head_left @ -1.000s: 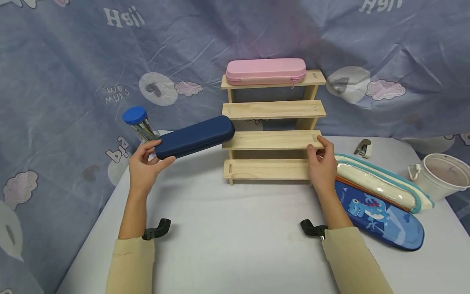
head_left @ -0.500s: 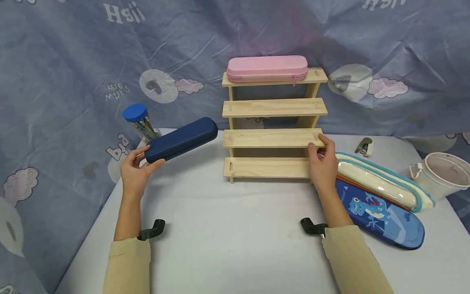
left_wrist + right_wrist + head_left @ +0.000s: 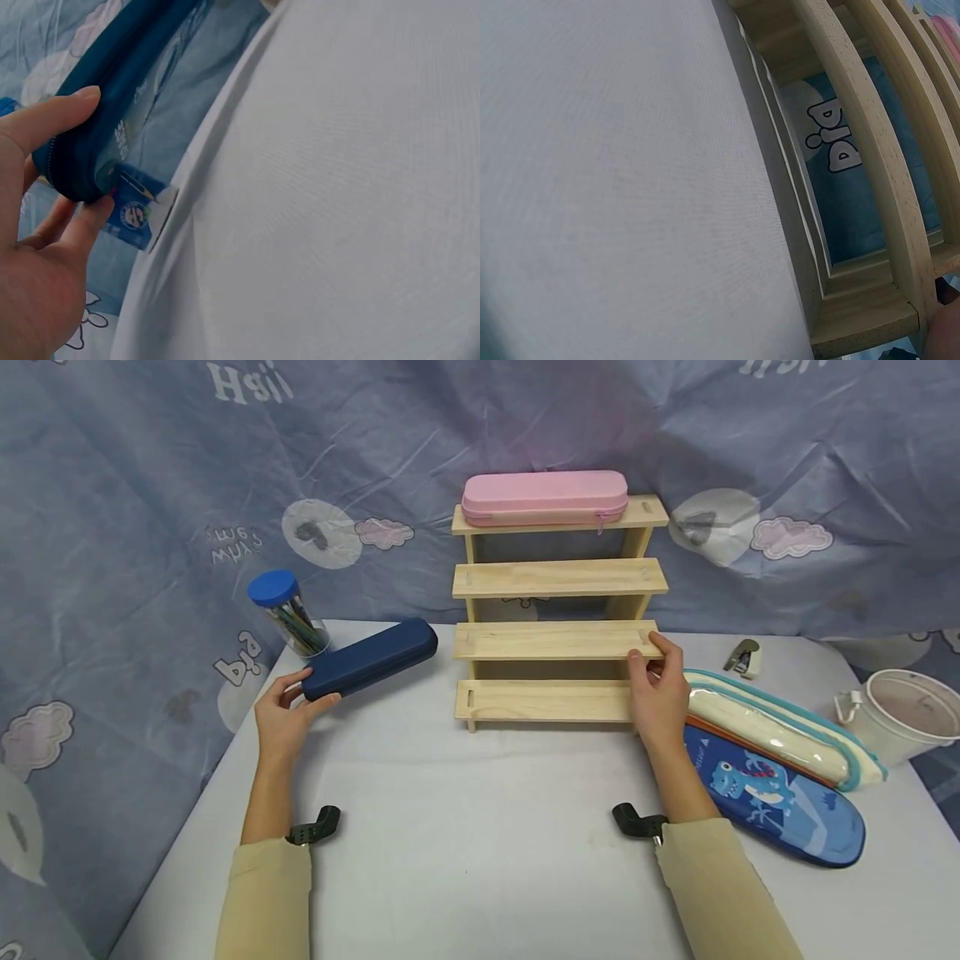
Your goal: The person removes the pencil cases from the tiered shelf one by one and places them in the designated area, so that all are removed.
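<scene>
In left hand (image 3: 285,720): 1 navy pencil case (image 3: 373,653), pinched, left of wooden rack (image 3: 558,578); in right hand (image 3: 660,700): rack's right end, gripped. Apparently mid-transfer; next, probably needing case lowered level, rack steadied.

At the left of the white table (image 3: 465,827) we see a clear, blue-lidded jar (image 3: 291,620) of slim sticks. To the right we find a blue dinosaur case (image 3: 783,806) beside a cream case with teal edging (image 3: 772,735), a small stapler (image 3: 744,660) behind them and a white bucket (image 3: 903,718) farther right. Behind everything we have a blue-grey printed cloth (image 3: 150,485), a pink zipped case (image 3: 545,497) just before it.
</scene>
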The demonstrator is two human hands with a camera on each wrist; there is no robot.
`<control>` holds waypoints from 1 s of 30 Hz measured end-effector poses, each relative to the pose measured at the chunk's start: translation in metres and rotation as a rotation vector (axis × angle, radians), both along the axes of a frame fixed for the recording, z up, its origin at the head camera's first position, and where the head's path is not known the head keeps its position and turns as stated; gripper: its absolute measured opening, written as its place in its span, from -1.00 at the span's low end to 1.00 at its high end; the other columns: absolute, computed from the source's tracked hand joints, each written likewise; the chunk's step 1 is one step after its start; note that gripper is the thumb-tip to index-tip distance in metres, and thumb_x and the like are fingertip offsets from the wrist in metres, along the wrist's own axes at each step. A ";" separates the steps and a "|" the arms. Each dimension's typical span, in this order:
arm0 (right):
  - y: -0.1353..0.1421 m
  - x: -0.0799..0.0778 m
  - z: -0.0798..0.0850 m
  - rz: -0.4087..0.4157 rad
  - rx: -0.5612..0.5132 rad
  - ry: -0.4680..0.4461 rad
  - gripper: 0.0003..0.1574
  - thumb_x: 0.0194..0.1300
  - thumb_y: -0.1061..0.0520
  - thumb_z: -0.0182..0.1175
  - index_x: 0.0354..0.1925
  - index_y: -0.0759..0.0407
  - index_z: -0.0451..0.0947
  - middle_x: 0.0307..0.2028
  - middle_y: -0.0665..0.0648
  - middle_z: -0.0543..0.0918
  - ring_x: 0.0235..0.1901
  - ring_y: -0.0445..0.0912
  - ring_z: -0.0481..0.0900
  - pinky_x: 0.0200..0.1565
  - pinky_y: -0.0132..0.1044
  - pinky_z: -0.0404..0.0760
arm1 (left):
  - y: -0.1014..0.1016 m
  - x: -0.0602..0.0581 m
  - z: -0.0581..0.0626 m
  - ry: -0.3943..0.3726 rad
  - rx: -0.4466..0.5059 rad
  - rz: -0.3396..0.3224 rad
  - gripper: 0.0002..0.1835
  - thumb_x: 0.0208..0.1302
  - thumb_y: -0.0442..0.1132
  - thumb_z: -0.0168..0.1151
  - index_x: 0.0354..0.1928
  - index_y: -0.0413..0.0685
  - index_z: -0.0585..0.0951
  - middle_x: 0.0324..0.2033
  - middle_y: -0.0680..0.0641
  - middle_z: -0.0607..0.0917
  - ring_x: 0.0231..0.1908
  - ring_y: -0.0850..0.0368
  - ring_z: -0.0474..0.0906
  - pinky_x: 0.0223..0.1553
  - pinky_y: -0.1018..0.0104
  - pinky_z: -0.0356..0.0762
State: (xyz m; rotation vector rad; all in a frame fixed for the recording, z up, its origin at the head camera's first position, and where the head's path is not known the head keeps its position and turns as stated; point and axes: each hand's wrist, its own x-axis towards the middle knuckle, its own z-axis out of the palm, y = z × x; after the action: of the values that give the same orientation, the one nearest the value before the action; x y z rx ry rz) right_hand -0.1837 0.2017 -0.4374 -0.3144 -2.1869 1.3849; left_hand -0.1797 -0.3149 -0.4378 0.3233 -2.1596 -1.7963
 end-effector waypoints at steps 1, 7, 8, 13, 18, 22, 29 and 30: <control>0.000 0.000 0.000 -0.001 0.001 0.001 -0.38 0.36 -0.28 0.06 0.31 -0.19 0.33 -0.07 0.13 0.54 -0.09 -0.15 0.44 0.00 -0.34 0.49 | 0.000 -0.001 -0.001 -0.006 0.001 -0.003 -0.27 -0.19 -0.29 0.63 0.15 0.04 0.60 0.24 0.03 0.39 0.12 0.03 0.43 -0.09 0.44 0.56; -0.001 0.000 0.003 0.000 0.004 -0.001 -0.39 0.37 -0.26 0.05 0.32 -0.20 0.32 -0.03 0.14 0.54 -0.07 -0.12 0.45 0.02 -0.29 0.49 | -0.003 -0.004 -0.007 -0.042 -0.050 -0.003 -0.27 -0.20 -0.30 0.63 0.15 0.07 0.61 0.24 0.05 0.40 0.14 0.08 0.39 -0.09 0.44 0.55; -0.001 0.000 0.003 0.002 0.003 -0.001 -0.39 0.37 -0.26 0.05 0.32 -0.20 0.32 -0.03 0.15 0.54 -0.07 -0.11 0.45 0.03 -0.29 0.50 | -0.004 -0.004 -0.008 -0.047 -0.064 0.000 -0.28 -0.20 -0.30 0.63 0.15 0.07 0.61 0.23 0.05 0.41 0.15 0.09 0.38 -0.08 0.42 0.55; -0.002 0.000 0.002 0.002 0.004 0.001 -0.40 0.37 -0.24 0.06 0.32 -0.17 0.33 -0.05 0.15 0.54 -0.08 -0.11 0.45 0.02 -0.27 0.50 | -0.008 -0.004 -0.016 -0.080 -0.115 0.009 -0.29 -0.19 -0.27 0.63 0.14 0.10 0.61 0.23 0.06 0.42 0.17 0.09 0.36 -0.01 0.33 0.52; -0.001 0.000 0.002 0.003 0.013 0.004 -0.39 0.37 -0.25 0.06 0.32 -0.17 0.32 -0.04 0.16 0.54 -0.07 -0.11 0.46 0.03 -0.26 0.50 | -0.010 -0.004 -0.024 -0.130 -0.093 0.005 -0.27 -0.15 -0.30 0.61 0.18 0.11 0.58 0.26 0.00 0.38 0.18 0.02 0.39 0.06 0.29 0.50; -0.001 0.001 0.001 0.005 0.016 -0.004 -0.38 0.37 -0.27 0.05 0.32 -0.17 0.32 -0.02 0.16 0.54 -0.06 -0.11 0.46 0.03 -0.25 0.50 | -0.011 -0.003 -0.027 -0.161 -0.116 0.006 -0.26 -0.13 -0.31 0.60 0.20 0.08 0.55 0.26 -0.06 0.38 0.15 -0.03 0.43 0.06 0.27 0.50; 0.000 0.001 0.001 0.009 0.019 -0.004 -0.37 0.37 -0.26 0.04 0.33 -0.15 0.31 -0.02 0.18 0.54 -0.05 -0.08 0.47 0.04 -0.17 0.51 | -0.011 -0.002 -0.025 -0.187 -0.206 -0.024 -0.25 -0.08 -0.32 0.56 0.23 0.01 0.45 0.19 -0.16 0.41 0.12 -0.08 0.45 0.01 0.29 0.53; 0.000 0.001 0.001 0.009 0.019 -0.003 -0.37 0.37 -0.27 0.04 0.33 -0.15 0.31 -0.01 0.19 0.54 -0.05 -0.08 0.47 0.05 -0.17 0.51 | -0.011 -0.001 -0.023 -0.194 -0.215 -0.034 -0.24 -0.07 -0.31 0.56 0.24 0.01 0.44 0.19 -0.17 0.41 0.12 -0.08 0.45 0.01 0.29 0.52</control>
State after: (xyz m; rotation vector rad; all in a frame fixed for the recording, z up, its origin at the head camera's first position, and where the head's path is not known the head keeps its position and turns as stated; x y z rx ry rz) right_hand -0.1827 0.2018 -0.4365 -0.3002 -2.2053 1.3685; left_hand -0.1809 -0.3261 -0.4610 0.4268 -2.4790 -1.5877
